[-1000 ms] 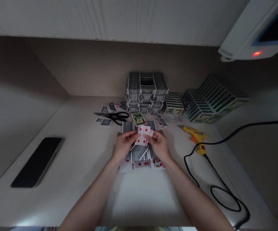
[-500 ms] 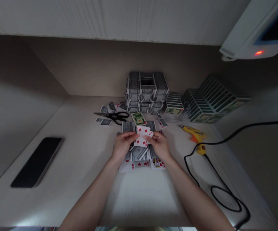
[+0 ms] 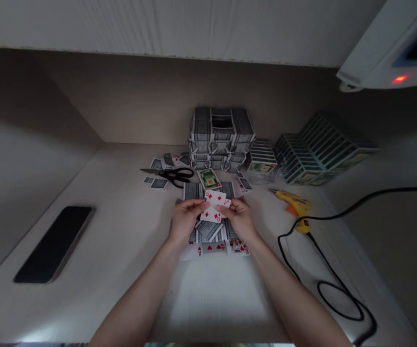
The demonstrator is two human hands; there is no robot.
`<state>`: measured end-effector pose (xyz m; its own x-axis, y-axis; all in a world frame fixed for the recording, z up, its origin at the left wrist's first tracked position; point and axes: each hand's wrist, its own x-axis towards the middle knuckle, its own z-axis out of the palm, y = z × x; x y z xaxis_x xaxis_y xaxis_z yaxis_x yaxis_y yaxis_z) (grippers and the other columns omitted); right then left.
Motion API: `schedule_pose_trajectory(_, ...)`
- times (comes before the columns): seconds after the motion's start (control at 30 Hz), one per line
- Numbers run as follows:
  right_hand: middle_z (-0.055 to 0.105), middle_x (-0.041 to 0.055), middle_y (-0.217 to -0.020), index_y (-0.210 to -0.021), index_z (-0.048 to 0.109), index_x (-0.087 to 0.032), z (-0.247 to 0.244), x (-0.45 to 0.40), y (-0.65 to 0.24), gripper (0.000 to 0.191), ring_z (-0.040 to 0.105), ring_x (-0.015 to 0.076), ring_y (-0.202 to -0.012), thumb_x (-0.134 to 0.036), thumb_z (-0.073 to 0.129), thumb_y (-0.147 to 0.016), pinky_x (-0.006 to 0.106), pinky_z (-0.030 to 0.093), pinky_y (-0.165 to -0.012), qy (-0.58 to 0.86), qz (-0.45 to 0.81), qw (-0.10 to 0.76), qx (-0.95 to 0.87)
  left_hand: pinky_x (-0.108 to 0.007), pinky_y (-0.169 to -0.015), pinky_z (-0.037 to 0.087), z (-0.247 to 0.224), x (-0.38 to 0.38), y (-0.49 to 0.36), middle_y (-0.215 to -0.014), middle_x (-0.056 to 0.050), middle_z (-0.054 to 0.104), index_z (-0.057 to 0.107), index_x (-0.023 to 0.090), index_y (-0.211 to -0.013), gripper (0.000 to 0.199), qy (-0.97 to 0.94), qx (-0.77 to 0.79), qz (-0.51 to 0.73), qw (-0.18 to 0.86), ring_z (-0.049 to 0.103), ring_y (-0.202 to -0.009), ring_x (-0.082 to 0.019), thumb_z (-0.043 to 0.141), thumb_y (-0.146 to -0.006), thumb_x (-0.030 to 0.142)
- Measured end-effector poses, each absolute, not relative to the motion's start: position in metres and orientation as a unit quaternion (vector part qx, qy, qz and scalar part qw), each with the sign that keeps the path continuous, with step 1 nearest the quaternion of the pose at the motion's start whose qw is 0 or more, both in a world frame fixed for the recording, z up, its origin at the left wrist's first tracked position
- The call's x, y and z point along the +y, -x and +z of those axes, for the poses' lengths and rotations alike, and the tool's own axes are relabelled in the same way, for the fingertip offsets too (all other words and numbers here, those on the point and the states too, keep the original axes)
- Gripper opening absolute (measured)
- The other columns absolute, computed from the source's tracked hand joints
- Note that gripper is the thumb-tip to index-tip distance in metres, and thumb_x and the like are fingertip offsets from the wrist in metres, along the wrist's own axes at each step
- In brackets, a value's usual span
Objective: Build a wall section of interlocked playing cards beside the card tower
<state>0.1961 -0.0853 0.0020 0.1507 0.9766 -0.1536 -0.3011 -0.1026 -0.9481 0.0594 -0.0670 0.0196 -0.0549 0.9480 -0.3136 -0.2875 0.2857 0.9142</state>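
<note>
Grip unchanged: left hand (image 3: 186, 220) and right hand (image 3: 240, 220) hold diamond cards (image 3: 214, 205).

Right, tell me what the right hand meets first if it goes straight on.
The right hand meets the red diamond playing cards first, its fingertips already on them; beyond them lies the left hand, though depth is unclear.

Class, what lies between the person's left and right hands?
In the head view, red diamond playing cards lie there, pinched between the left hand and right hand.
</note>
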Motion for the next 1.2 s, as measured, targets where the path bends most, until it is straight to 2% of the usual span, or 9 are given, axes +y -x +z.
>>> schedule_pose_trajectory(0.3, 0.056, -0.0055, -0.049, -0.067, 0.058, -0.018, 0.003, -0.086, -0.195, 0.03, 0.05, 0.0105, -0.049, -0.036, 0.077, -0.053, 0.023, 0.041, -0.051, 0.509, 0.534, 0.568, -0.366, -0.02, -0.049, 0.034, 0.021, -0.07, -0.061, -0.053, 0.005, 0.053, 0.057, 0.014, -0.061, 0.029, -0.368, 0.525, 0.496, 0.587, 0.043, -0.047, -0.006, 0.076, -0.051, 0.034)
schedule_pose_trajectory(0.47, 0.051, -0.0064, -0.046, -0.064, 0.056, -0.018, 0.005, -0.086, -0.195, 0.03, 0.047, 0.0098, -0.047, -0.039, 0.076, -0.055, 0.022, 0.038, -0.049, 0.514, 0.522, 0.566, -0.377, -0.019, -0.046, 0.025, 0.009, -0.073, -0.064, -0.047, 0.007, 0.037, 0.043, 0.016, -0.053, 0.035, -0.449, 0.515, 0.501, 0.531, 0.031, -0.046, -0.006, 0.065, -0.066, 0.039)
schedule_pose_trajectory(0.6, 0.055, -0.0052, -0.05, -0.061, 0.056, -0.018, 0.007, -0.086, -0.194, 0.029, 0.046, 0.0089, -0.047, -0.039, 0.075, -0.056, 0.022, 0.039, -0.048, 0.492, 0.539, 0.572, -0.374, -0.02, -0.046, 0.024, 0.004, -0.075, -0.066, -0.051, 0.006, 0.035, 0.044, 0.016, -0.055, 0.039, -0.506, 0.514, 0.499, 0.481, 0.031, -0.05, -0.007, 0.052, -0.077, 0.047)
schedule_pose_trajectory(0.7, 0.057, -0.0043, -0.051, -0.062, 0.057, -0.018, 0.009, -0.087, -0.194, 0.03, 0.047, 0.0095, -0.047, -0.041, 0.075, -0.056, 0.022, 0.038, -0.047, 0.488, 0.553, 0.564, -0.37, -0.02, -0.047, 0.027, 0.004, -0.075, -0.066, -0.053, 0.005, 0.04, 0.048, 0.016, -0.059, 0.04, -0.488, 0.505, 0.508, 0.498, 0.033, -0.051, -0.008, 0.05, -0.077, 0.051)
schedule_pose_trajectory(0.9, 0.054, -0.0055, -0.048, -0.061, 0.058, -0.017, 0.016, -0.088, -0.194, 0.03, 0.042, 0.0074, -0.042, -0.041, 0.075, -0.055, 0.021, 0.034, -0.042, 0.5, 0.561, 0.543, -0.373, -0.02, -0.052, 0.034, 0.01, -0.07, -0.062, -0.059, 0.003, 0.049, 0.053, 0.015, -0.061, 0.035, -0.442, 0.468, 0.517, 0.564, 0.04, -0.055, -0.009, 0.057, -0.071, 0.048)
schedule_pose_trajectory(1.2, 0.06, -0.0037, -0.053, -0.071, 0.062, -0.018, 0.015, -0.09, -0.194, 0.031, 0.051, 0.0094, -0.046, -0.043, 0.073, -0.057, 0.021, 0.04, -0.042, 0.501, 0.571, 0.519, -0.392, -0.02, -0.043, 0.022, 0.012, -0.073, -0.064, -0.049, 0.006, 0.033, 0.04, 0.017, -0.055, 0.039, -0.52, 0.507, 0.494, 0.478, 0.027, -0.046, -0.007, 0.049, -0.079, 0.046)
